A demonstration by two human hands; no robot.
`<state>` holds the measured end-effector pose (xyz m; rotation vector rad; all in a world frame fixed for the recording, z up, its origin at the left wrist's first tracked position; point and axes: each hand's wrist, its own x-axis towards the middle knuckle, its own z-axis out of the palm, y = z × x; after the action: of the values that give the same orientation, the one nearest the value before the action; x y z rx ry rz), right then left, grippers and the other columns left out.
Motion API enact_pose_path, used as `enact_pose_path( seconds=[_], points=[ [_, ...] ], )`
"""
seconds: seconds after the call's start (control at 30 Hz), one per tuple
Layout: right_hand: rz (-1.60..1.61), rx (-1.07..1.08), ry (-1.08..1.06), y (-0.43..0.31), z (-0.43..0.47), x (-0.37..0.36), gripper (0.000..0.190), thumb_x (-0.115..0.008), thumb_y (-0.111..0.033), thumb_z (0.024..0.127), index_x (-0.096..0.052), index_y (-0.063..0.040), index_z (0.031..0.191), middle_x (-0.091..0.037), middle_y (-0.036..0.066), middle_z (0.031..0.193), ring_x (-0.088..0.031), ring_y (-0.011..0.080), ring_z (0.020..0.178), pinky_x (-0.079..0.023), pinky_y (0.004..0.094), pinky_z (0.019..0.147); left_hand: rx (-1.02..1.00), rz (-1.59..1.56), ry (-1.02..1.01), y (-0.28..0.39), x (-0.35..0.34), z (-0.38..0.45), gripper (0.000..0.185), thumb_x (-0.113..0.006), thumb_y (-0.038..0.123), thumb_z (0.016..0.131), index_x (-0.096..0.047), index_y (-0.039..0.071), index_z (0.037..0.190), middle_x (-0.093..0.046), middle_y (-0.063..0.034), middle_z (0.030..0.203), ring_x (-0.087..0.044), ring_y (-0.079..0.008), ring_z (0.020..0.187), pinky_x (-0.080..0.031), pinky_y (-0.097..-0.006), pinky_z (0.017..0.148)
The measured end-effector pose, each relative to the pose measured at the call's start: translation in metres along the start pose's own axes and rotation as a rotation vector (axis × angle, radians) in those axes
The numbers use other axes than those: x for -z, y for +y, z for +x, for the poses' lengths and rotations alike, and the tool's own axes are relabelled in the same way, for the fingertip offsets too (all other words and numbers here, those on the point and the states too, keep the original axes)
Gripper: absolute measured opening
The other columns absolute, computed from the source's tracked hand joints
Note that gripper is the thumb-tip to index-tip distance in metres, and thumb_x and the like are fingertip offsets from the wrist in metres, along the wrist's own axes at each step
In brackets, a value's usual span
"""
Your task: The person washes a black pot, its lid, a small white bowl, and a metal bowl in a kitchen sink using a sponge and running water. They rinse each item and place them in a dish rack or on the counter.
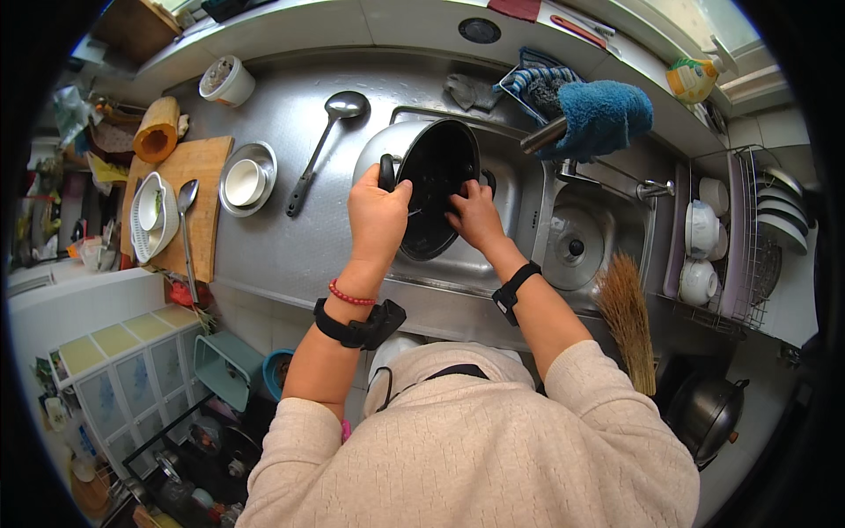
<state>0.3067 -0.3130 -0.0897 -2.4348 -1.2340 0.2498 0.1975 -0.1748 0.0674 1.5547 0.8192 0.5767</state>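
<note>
A silver cooking pot [396,142] with a dark interior is tipped on its side over the left basin of the sink [508,198]. My left hand [377,214] grips it at one black handle [387,173], thumb by the rim. My right hand [480,221] is at the opposite side of the pot's mouth, fingers bent and partly inside; whether they pinch anything there is hidden. The other handle [489,179] shows just beyond those fingers. On the steel counter left of the pot lies a metal ladle [328,142] with a black handle.
A metal bowl [265,198] holds a white cup [245,182] on the counter. The cutting board [206,218] carries a basket [170,221], spoon and cut squash [157,132]. A faucet [544,135] draped with a blue towel [604,115], a straw brush [627,317] and a dish rack [734,231] stand right.
</note>
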Motion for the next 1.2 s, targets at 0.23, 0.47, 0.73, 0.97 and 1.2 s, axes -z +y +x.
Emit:
enact_pose_path(
  seconds=[0.23, 0.47, 0.73, 0.97, 1.2],
  points=[
    [0.063, -0.014, 0.091, 0.004, -0.004, -0.007, 0.034, -0.072, -0.014, 0.075, -0.066, -0.007, 0.107, -0.05, 0.012, 0.113, -0.05, 0.0341, 0.101, -0.05, 0.0416, 0.086, 0.088, 0.02, -0.014, 0.001, 0.001, -0.004, 0.006, -0.063, 0.002, 0.082, -0.06, -0.002, 0.083, -0.054, 0.0017, 0.064, -0.044, -0.006, 0.057, -0.037, -0.0254, 0.051],
    [1.138, -0.591, 0.818, 0.008, 0.01, -0.016, 0.016, -0.059, -0.02, 0.093, -0.057, -0.004, 0.091, -0.057, 0.005, 0.097, -0.059, 0.0144, 0.074, -0.047, 0.0269, 0.064, -0.136, 0.182, 0.013, 0.012, 0.011, -0.014, 0.016, -0.064, 0.007, 0.083, -0.052, -0.001, 0.075, -0.048, -0.0054, 0.052, -0.042, -0.0117, 0.048, -0.036, -0.0318, 0.047],
    [1.818, -1.209, 1.176, 0.034, 0.008, -0.013, 0.032, -0.042, -0.036, 0.093, -0.047, -0.01, 0.076, -0.051, 0.004, 0.067, -0.061, 0.0209, 0.057, -0.038, 0.029, 0.05, -0.409, 0.394, 0.029, 0.027, -0.007, -0.042, 0.027, -0.065, 0.004, 0.081, -0.041, 0.001, 0.07, -0.045, -0.0191, 0.057, -0.045, -0.0369, 0.049, -0.036, -0.0386, 0.046],
    [2.407, -1.336, 0.174, 0.052, -0.017, -0.076, 0.018, -0.05, -0.018, 0.094, -0.056, -0.007, 0.082, -0.055, 0.005, 0.075, -0.056, 0.0199, 0.068, -0.05, 0.0317, 0.065, -0.619, 0.485, 0.036, 0.011, -0.004, -0.065, 0.028, -0.068, 0.004, 0.079, -0.042, 0.002, 0.067, -0.045, -0.0201, 0.058, -0.05, -0.039, 0.051, -0.036, -0.0415, 0.046],
    [2.365, -0.679, -0.029, 0.008, -0.002, -0.085, 0.03, -0.045, -0.024, 0.097, -0.061, -0.005, 0.114, -0.068, 0.007, 0.105, -0.067, 0.0236, 0.093, -0.052, 0.0369, 0.088, -0.901, 0.589, -0.071, -0.003, 0.016, -0.09, 0.029, -0.067, -0.003, 0.067, -0.041, 0.006, 0.061, -0.04, -0.0092, 0.056, -0.042, -0.0292, 0.048, -0.034, -0.0382, 0.047]
  ],
)
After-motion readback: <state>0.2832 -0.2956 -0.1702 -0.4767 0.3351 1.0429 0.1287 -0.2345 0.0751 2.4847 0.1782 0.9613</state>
